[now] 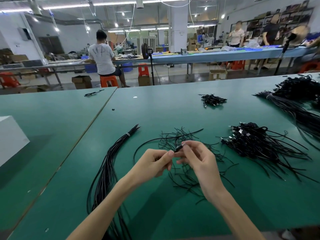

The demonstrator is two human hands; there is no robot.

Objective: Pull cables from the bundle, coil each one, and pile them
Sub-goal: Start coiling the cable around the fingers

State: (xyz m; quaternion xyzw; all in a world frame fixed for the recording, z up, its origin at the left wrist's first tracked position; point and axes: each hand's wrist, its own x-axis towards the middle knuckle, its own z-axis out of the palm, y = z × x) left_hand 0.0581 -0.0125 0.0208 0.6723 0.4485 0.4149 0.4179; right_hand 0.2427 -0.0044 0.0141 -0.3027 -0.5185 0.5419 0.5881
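Note:
A long bundle of black cables (pixel 110 163), tied near its far end with a pale band, lies on the green table (pixel 173 108) at my left and runs off the near edge. One black cable (pixel 149 142) arcs from the bundle side up to my hands. My left hand (pixel 154 163) and my right hand (pixel 199 158) meet above the table, both pinching this cable near its plug end (pixel 180 148). Under my hands lies a scatter of short black tie strips (pixel 187 174). A pile of coiled cables (pixel 256 144) sits to the right.
A smaller cable heap (pixel 212 99) lies farther back, and more black bundles (pixel 297 94) fill the far right. A white box (pixel 10 137) stands at the left edge. One loose cable (pixel 93 93) lies far left. People work at benches beyond.

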